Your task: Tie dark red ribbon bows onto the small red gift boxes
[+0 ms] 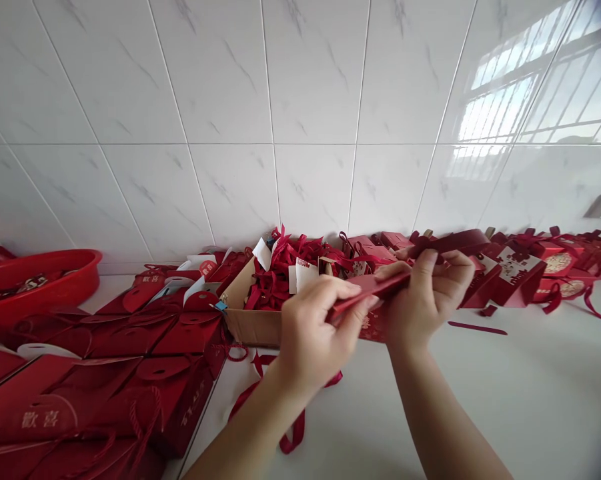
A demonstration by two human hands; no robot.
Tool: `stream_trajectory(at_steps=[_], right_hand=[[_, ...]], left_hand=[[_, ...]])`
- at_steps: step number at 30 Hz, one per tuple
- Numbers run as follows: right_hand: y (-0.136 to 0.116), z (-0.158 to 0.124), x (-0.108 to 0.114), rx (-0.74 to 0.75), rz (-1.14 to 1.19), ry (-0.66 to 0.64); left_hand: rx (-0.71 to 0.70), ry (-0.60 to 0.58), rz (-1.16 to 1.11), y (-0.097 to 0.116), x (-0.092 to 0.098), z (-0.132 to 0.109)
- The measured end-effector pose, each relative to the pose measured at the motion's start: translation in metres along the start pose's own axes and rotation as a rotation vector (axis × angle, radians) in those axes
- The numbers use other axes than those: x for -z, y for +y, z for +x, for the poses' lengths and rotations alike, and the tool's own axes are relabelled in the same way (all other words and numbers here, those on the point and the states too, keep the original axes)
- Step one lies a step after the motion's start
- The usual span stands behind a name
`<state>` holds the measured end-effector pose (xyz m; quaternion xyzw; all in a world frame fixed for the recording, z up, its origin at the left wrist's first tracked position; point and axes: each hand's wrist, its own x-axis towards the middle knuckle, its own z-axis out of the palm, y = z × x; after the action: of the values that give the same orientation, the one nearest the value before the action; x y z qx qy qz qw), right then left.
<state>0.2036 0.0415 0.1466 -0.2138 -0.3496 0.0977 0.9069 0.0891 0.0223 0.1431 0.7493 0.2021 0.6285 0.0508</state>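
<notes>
My left hand pinches one end of a thin red gift box that looks folded flat. My right hand is closed on its other end, thumb on top, and a darker red strip or flap sticks out above its fingers. Motion blurs this part, so I cannot tell whether that strip belongs to the gift box. Both hands are raised over the counter. A loop of dark red ribbon lies on the counter beneath my left forearm.
Behind my left hand, a cardboard box holds tangled red ribbons and white tags. Red gift boxes crowd the left, near a red basin. More gift boxes line the tiled wall at right. A ribbon strip lies on the white counter.
</notes>
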Motion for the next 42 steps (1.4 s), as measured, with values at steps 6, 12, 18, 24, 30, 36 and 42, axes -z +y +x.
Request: stream_trajectory(at_steps=[6, 12, 18, 24, 30, 36, 42], right_hand=[[-0.013, 0.03, 0.024, 0.013, 0.011, 0.04], [-0.033, 0.044, 0.036, -0.033, 0.009, 0.019], [-0.037, 0.037, 0.03, -0.02, -0.024, -0.029], [-0.038, 0.036, 0.03, -0.034, -0.037, -0.05], [-0.036, 0.036, 0.03, -0.021, -0.025, -0.067], [-0.036, 0.035, 0.03, -0.039, -0.018, -0.075], [-0.037, 0.033, 0.029, -0.052, -0.028, -0.099]], left_hand=[[-0.125, -0.219, -0.202, 0.015, -0.015, -0.01], [0.527, -0.395, 0.433, -0.059, 0.016, 0.013], [0.713, -0.642, 0.588, -0.119, 0.028, 0.006], [0.765, -0.874, 0.524, -0.124, 0.027, 0.005], [0.749, -0.755, 0.575, -0.121, 0.026, 0.009], [0.771, -0.609, 0.614, -0.119, 0.026, 0.009], [0.733, -0.7, 0.478, -0.124, 0.027, 0.005]])
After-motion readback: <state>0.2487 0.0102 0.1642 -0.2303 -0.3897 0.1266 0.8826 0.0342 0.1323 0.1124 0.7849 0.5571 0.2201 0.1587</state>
